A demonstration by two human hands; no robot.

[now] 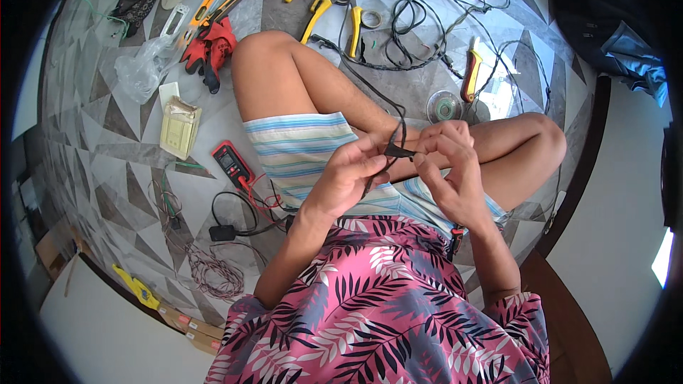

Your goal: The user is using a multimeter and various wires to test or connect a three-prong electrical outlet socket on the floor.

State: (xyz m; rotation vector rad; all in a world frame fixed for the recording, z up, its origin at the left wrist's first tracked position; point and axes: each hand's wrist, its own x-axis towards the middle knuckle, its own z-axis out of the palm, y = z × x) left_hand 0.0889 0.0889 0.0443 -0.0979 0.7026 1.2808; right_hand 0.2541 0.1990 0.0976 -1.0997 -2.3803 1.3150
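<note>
My left hand (350,176) is closed on a thin black cable (400,122) in front of my lap, the cable pinched between thumb and fingers. A short dark strip that looks like electrical tape (400,151) stretches from the cable to my right hand (452,163). Thumb and forefinger of the right hand are pinched on the strip's end. Above my hands the cable runs up past my crossed legs to a loose tangle of black cable (420,25) on the floor. A short tail of it hangs below the left fingers.
Yellow-handled pliers (318,20), a tape roll (371,19), a red-yellow utility knife (471,75) and a clear spool (445,107) lie ahead. At left are red-black gloves (210,50), a red multimeter (233,163), a cream box (179,128) and coiled thin wire (213,274).
</note>
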